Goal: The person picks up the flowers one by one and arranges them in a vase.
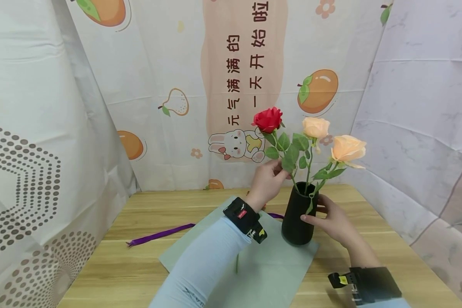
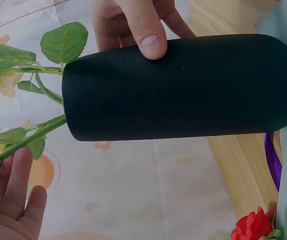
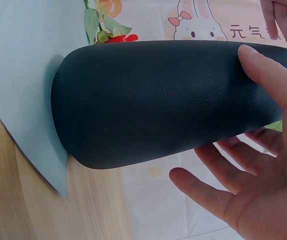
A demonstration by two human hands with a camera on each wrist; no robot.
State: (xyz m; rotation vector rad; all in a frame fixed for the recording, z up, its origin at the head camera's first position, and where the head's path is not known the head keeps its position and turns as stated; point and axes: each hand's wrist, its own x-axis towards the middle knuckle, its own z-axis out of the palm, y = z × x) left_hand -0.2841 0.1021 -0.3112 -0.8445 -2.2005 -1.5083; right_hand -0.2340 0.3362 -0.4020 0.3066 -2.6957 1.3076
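A black vase (image 1: 298,216) stands upright on a sheet of pale green paper (image 1: 265,269). In it are a red rose (image 1: 268,119) leaning left and two peach roses (image 1: 348,148). My left hand (image 1: 267,179) pinches the red rose's green stem (image 2: 33,135) just above the vase mouth. My right hand (image 1: 333,220) holds the vase from the right, its thumb on the near wall and fingers round the far side, as the right wrist view shows. Another red rose (image 2: 253,225) lies on the paper, mostly hidden behind my left arm in the head view.
A purple ribbon (image 1: 161,235) lies across the wooden table (image 1: 134,269), partly under the paper and left arm. A printed cloth (image 1: 169,149) hangs behind the table, with more cloth at both sides. A green stem (image 1: 237,263) shows beside my left sleeve.
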